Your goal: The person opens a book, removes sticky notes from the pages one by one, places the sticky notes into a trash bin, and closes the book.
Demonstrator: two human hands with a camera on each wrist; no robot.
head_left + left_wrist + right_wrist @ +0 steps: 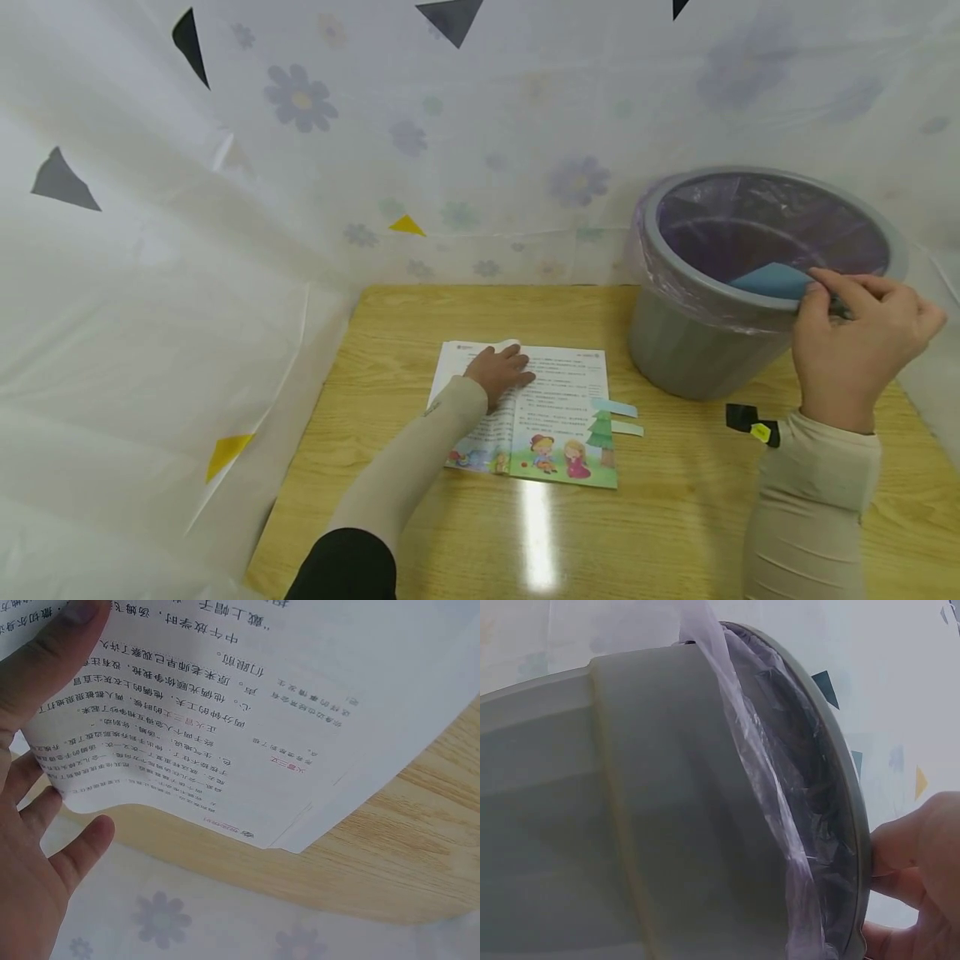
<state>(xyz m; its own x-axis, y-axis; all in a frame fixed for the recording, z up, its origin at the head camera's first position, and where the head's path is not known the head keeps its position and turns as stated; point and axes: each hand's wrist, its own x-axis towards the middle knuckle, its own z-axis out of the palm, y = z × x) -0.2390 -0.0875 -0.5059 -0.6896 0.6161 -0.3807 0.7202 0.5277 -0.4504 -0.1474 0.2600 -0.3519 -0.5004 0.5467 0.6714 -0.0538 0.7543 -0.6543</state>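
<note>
An open book (562,400) with printed text and cartoon children lies on the wooden table (390,333). My left hand (498,373) rests on it near the middle fold, fingers spread over the pages. Seen from the left wrist, a page (225,727) lifts in a curve by the thumb. Between thumb and forefinger, my right hand (862,333) pinches a blue piece of paper (776,282) at the near rim of a grey trash bin (697,358). The bin's wall hides that paper in the right wrist view, where my fingers (900,844) are right at the rim.
A blue tab (615,407) and a pale green tab (627,428) stick out from the book's right edge. A translucent purple bag (720,312) lines the bin. White flowered sheeting (480,167) stands behind the table, with more plain sheeting at the left.
</note>
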